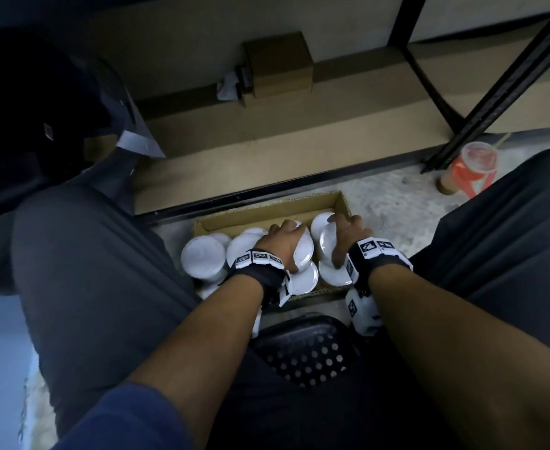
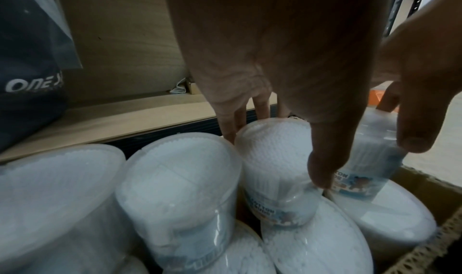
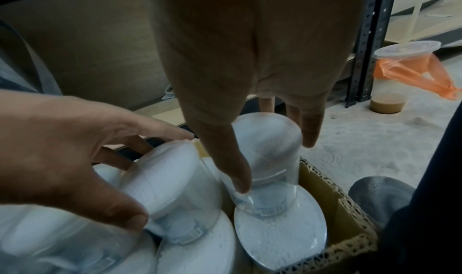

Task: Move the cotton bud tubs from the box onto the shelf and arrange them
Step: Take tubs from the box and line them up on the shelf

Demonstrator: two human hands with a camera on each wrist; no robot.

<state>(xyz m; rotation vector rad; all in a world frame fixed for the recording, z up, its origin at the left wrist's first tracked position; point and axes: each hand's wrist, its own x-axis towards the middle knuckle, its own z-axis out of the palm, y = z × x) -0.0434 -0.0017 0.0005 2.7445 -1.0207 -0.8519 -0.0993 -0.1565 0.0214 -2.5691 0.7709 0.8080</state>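
An open cardboard box [image 1: 268,211] sits on the floor between my knees, holding several white cotton bud tubs. My left hand [image 1: 285,243] reaches into its middle and grips one tub [image 2: 272,151], thumb on the near side and fingers behind. My right hand [image 1: 345,233] grips a neighbouring clear-lidded tub [image 3: 271,149] at the box's right end in the same way. Both held tubs stand tilted on top of a lower layer of tubs [image 3: 277,229]. More tubs [image 1: 202,258] fill the box's left end. The low wooden shelf [image 1: 267,147] lies just beyond the box.
A small brown carton [image 1: 278,68] stands at the back of the shelf. A dark bag [image 1: 23,125] occupies its left end. A black rack upright [image 1: 494,92] rises at the right, with a drink cup in an orange bag [image 1: 475,167] beside it. A black perforated stool [image 1: 303,349] is beneath me.
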